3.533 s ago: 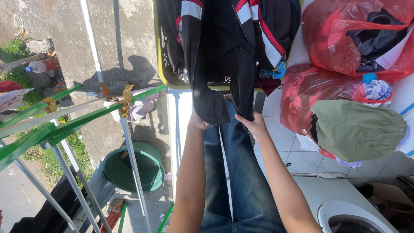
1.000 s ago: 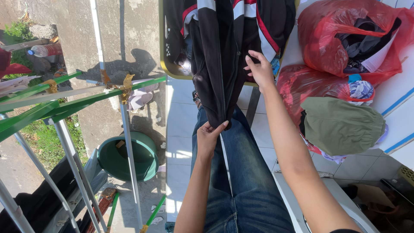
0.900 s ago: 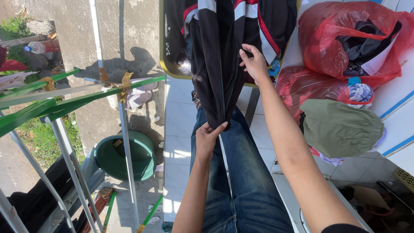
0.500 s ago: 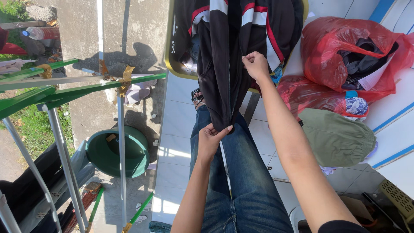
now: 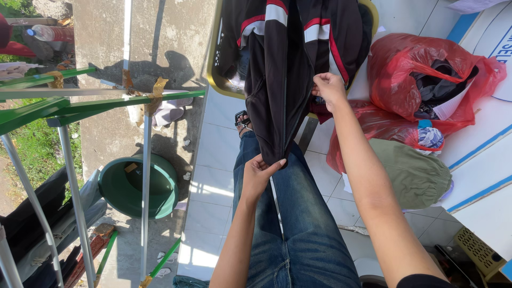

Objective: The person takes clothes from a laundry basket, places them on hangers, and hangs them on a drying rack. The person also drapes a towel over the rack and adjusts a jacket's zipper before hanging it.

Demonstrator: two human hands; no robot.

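Head view, looking down along our legs in blue jeans (image 5: 298, 224).

Left hand (image 5: 257, 173): fingers closed in a pinch on the bottom hem of the black jacket (image 5: 282, 90), at its lowest corner, just above the thighs.

Right hand (image 5: 329, 88): fingers curled shut on the jacket's right edge, higher up, about mid-garment. Arm stretched forward.

Jacket: black with red and white stripes near the top, zip line running down the middle. It hangs between our two hands, its upper part lying over a yellow-rimmed laundry basket (image 5: 214, 74) with other dark clothes in it. The lower end reaches down over the jeans.

Surroundings: a sandalled foot (image 5: 242, 121) shows beside the jacket on white floor tiles (image 5: 213, 181). To the right, two red plastic bags (image 5: 426, 80) stuffed with clothes, and an olive-green cloth bundle (image 5: 413, 173) just below them, touching the lower bag. To the left, a green and metal drying rack (image 5: 80, 106), with a green plastic basin (image 5: 136, 185) on the ground beneath it.
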